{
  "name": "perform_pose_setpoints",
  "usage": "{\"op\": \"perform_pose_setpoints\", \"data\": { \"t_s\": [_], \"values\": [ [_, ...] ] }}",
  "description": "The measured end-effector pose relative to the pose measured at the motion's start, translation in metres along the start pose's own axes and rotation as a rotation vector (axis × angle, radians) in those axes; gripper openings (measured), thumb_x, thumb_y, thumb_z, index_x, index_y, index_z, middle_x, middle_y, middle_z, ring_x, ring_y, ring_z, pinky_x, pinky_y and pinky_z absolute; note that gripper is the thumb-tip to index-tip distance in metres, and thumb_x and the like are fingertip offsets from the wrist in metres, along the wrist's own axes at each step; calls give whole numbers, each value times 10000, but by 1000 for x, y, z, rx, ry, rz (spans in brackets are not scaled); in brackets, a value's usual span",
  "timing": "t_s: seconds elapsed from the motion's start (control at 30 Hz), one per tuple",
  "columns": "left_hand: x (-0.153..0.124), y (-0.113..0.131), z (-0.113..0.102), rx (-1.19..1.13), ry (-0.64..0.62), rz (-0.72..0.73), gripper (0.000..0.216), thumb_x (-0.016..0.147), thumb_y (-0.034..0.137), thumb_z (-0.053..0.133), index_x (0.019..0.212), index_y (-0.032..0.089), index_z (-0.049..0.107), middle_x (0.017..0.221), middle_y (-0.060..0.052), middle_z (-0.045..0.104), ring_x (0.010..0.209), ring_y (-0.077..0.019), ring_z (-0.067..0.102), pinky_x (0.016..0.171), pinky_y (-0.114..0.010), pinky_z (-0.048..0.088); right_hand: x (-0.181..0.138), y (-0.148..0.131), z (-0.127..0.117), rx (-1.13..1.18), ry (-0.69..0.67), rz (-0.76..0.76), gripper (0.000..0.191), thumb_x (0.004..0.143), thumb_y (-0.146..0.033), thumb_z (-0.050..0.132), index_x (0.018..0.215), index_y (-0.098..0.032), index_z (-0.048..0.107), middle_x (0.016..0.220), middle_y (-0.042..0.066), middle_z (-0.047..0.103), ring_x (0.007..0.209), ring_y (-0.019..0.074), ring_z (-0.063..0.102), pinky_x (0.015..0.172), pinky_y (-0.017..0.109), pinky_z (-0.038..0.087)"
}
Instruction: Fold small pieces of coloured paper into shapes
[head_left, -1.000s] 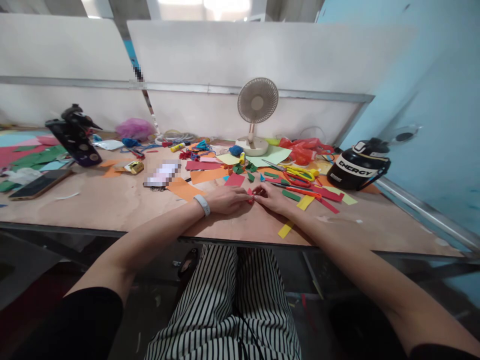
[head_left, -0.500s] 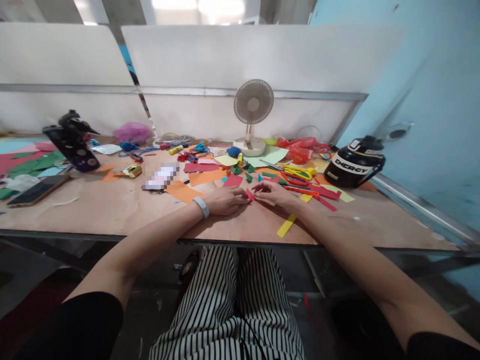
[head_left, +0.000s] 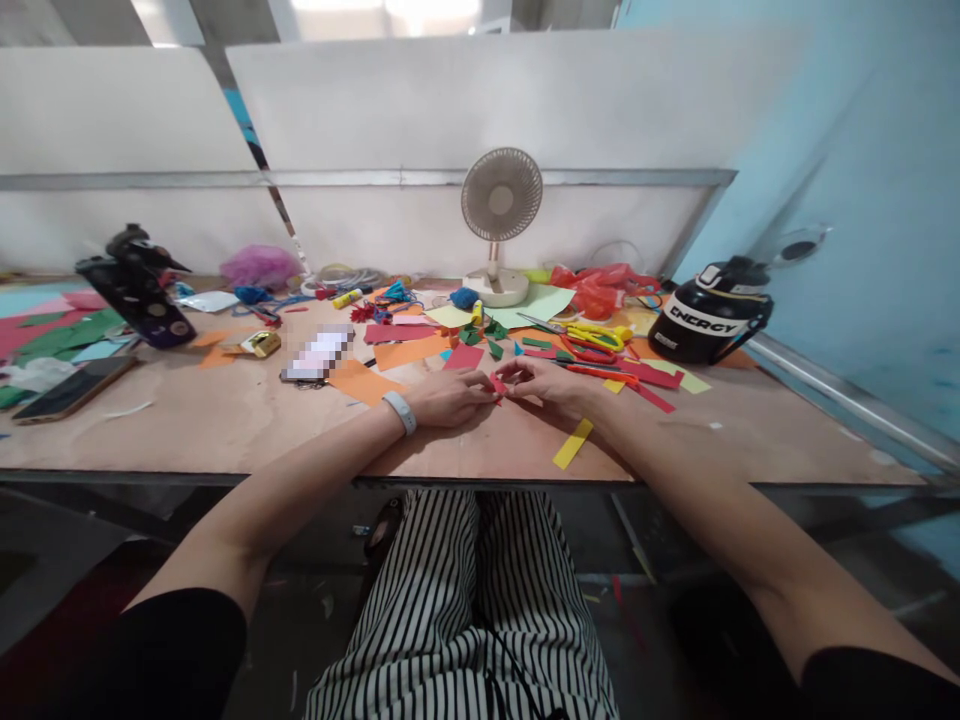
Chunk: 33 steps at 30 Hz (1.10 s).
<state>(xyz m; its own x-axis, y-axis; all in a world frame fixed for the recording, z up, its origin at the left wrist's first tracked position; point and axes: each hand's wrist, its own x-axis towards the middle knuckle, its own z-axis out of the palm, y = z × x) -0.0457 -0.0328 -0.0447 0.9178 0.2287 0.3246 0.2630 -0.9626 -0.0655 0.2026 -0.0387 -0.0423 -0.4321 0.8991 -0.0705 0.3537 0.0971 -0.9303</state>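
Between my fingertips is a small red paper piece [head_left: 498, 384], folded or creased, held just above the table near its front. My left hand [head_left: 451, 398], with a pale band on the wrist, pinches it from the left. From the right, my right hand [head_left: 541, 384] grips its other side between thumb and fingers. Just beyond the hands lie a red paper square [head_left: 464, 357] and several small folded green paper pieces [head_left: 495, 338]. A yellow paper strip [head_left: 574, 444] rests beside my right forearm. Part of the red piece is hidden by the fingers.
Scissors with yellow handles [head_left: 600, 334] and orange-red-handled scissors [head_left: 607, 372] lie right of centre. Behind stands a small fan [head_left: 501, 200]. A black jug [head_left: 701, 318] is at right, a dark tumbler [head_left: 139, 295] and a phone [head_left: 75, 388] at left. Orange paper [head_left: 364, 380] lies near my left hand.
Both hands stay in nearly the same place, still pinching the red paper, which has turned slightly between the fingers. The whole view has shifted a little.
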Motion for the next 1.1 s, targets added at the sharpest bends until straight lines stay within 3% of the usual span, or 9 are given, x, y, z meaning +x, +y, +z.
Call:
{"op": "perform_pose_setpoints", "data": {
  "t_s": [0.43,0.73,0.9,1.1],
  "values": [
    [0,-2,-1,-44,-30,-24,389,963,185,442,1298,223,635,1270,-102,635,1101,-224,633,903,-332,515,5,-2,-6,86,-50,22,520,610,-27,630,1083,-238,674,1169,61,694,1003,201,655,845,336,559],
    [-2,-1,-3,-49,-51,-35,405,927,127,477,1291,187,643,1280,-117,638,1110,-237,645,908,-347,531,7,-1,-8,87,-59,55,516,635,-19,630,1104,-229,669,1242,66,677,968,180,661,850,332,565],
    [-2,-1,-5,-68,-47,-31,417,911,99,479,1286,181,641,1285,-112,642,1127,-228,642,930,-336,527,5,0,-7,84,-68,55,519,655,-26,600,1122,-241,672,1179,56,703,997,187,665,851,328,567],
    [-5,-3,-3,-180,28,-36,387,911,129,470,1237,188,669,1250,-117,663,1090,-211,661,930,-325,528,3,-3,-6,38,-57,20,487,660,-22,588,1091,-226,688,1182,62,708,984,187,667,838,331,571]
  ]
}}
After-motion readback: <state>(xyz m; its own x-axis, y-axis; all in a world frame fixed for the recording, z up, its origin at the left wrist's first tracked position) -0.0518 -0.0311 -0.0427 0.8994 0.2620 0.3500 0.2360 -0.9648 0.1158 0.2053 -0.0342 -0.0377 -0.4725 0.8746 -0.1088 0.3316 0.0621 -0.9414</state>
